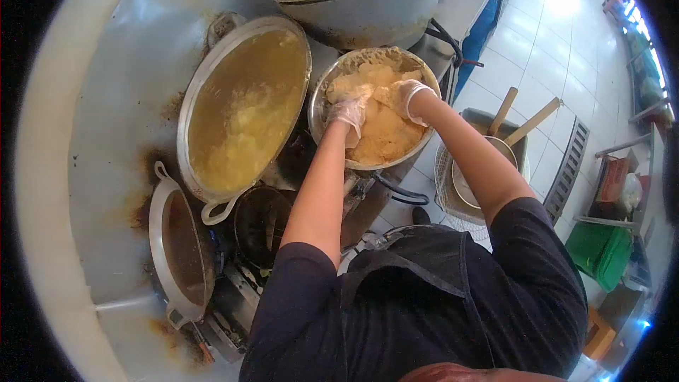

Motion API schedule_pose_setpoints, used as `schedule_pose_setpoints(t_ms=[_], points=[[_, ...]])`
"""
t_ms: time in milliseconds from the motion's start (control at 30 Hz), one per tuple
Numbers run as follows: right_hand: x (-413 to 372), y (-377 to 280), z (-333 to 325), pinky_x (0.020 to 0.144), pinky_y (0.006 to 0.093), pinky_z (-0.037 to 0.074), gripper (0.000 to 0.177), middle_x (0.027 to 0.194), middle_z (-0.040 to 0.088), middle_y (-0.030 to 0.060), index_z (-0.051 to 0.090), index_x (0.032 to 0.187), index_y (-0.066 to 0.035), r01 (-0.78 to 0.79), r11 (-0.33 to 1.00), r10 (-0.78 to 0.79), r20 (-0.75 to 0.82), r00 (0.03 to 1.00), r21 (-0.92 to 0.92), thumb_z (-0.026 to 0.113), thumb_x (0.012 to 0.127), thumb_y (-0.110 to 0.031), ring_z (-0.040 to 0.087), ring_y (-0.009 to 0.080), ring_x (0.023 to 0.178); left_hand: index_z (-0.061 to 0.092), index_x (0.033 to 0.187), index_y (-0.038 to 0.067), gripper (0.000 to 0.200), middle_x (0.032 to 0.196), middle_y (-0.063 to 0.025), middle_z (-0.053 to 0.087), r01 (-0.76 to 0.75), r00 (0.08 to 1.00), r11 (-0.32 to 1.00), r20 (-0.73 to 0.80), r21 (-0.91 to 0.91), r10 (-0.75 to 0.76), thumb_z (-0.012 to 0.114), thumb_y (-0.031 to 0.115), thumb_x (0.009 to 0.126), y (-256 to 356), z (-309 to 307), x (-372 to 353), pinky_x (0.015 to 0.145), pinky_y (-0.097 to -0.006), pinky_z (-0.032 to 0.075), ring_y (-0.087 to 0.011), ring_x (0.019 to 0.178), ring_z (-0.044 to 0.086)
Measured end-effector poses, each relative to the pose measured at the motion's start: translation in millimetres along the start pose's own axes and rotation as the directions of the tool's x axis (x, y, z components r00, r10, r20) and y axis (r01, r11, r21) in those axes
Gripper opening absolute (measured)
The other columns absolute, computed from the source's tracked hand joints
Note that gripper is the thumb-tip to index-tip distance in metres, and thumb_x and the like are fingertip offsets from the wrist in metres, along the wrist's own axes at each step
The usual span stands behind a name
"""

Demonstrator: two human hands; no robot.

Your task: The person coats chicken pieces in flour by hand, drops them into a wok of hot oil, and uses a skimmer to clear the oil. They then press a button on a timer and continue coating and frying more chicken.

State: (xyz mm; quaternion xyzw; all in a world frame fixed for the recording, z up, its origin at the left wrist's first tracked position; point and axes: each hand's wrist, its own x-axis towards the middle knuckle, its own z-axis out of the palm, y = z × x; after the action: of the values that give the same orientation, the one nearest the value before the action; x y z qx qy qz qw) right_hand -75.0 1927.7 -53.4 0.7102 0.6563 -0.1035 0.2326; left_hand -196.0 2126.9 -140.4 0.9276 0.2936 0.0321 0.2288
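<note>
A round metal bowl [316, 114] holds a heap of tan, powdery flour [385, 143] with lumpy coated pieces in it. Both my hands wear clear plastic gloves and are down in this bowl. My left hand [351, 111] is on the left side of the heap, its flour-covered fingers curled around a coated lump. From the right, my right hand [412, 100] closes on a flour-coated piece [387, 95] near the middle. Flour hides the fingertips, and what lies under the coating cannot be made out.
Left of the bowl, a large pan of bubbling oil [244, 113] has pale food frying in it. A smaller pan of dark oil [185, 247] sits nearer. A big lidded pot [353, 7] stands beyond the bowl. A wire basket [453, 198] and wooden handles [532, 122] are at right.
</note>
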Motion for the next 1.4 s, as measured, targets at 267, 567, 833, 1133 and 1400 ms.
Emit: schedule_pose_setpoints(t_ms=[267,567,833,1133,1400], points=[[36,-8,22,0.086,0.0367,0.050,0.046,0.109,0.067,0.0159,0.068,0.109,-0.005,-0.054,0.904,0.148,-0.192,0.970,0.424,0.060,0.083,-0.043,0.064,0.0287,0.099,0.064,0.114,0.007,0.034,0.112,-0.0154,0.065,-0.144,0.986,0.828,0.149,0.542,0.074,0.048,0.024,0.090,-51,57,40,0.087,-0.0379,0.049,-0.0300,0.101,0.063],[39,-26,-17,0.078,0.0388,0.054,0.028,0.111,0.067,0.0138,0.071,0.102,-0.005,-0.084,0.922,0.177,-0.217,0.960,0.378,0.064,0.077,-0.014,0.066,0.0285,0.099,0.064,0.113,0.006,0.033,0.117,-0.0181,0.062,-0.149,0.982,0.958,0.149,0.246,0.114,0.054,0.019,0.085,37,-25,-16,0.091,-0.0416,0.048,-0.0312,0.109,0.060],[31,-14,-10,0.078,0.0378,0.054,0.028,0.106,0.069,0.0125,0.071,0.101,-0.004,-0.101,0.954,0.161,-0.198,0.967,0.281,0.063,0.076,-0.013,0.067,0.0276,0.095,0.064,0.116,0.008,0.041,0.119,-0.0214,0.060,0.096,0.970,0.982,0.206,0.164,-0.129,0.057,0.032,0.083,56,-33,7,0.090,-0.0443,0.049,-0.0341,0.111,0.059],[-20,18,-44,0.077,0.0359,0.054,0.020,0.105,0.069,0.0127,0.072,0.096,-0.004,-0.243,0.940,0.286,-0.168,0.943,0.239,0.060,0.081,-0.012,0.067,0.0264,0.097,0.068,0.107,0.005,0.036,0.115,-0.0176,0.064,-0.074,0.994,0.881,0.111,0.467,0.024,0.050,0.029,0.086,2,7,19,0.091,-0.0413,0.047,-0.0310,0.107,0.061],[-18,-14,-72,0.081,0.0327,0.052,0.021,0.105,0.066,0.0148,0.065,0.101,-0.005,-0.248,0.837,0.444,-0.341,0.829,0.487,0.055,0.083,-0.009,0.065,0.0256,0.099,0.068,0.104,0.006,0.039,0.105,-0.0144,0.068,-0.308,0.951,0.733,0.163,0.606,0.264,0.053,0.034,0.082,51,-1,11,0.082,-0.0416,0.050,-0.0288,0.096,0.065]])
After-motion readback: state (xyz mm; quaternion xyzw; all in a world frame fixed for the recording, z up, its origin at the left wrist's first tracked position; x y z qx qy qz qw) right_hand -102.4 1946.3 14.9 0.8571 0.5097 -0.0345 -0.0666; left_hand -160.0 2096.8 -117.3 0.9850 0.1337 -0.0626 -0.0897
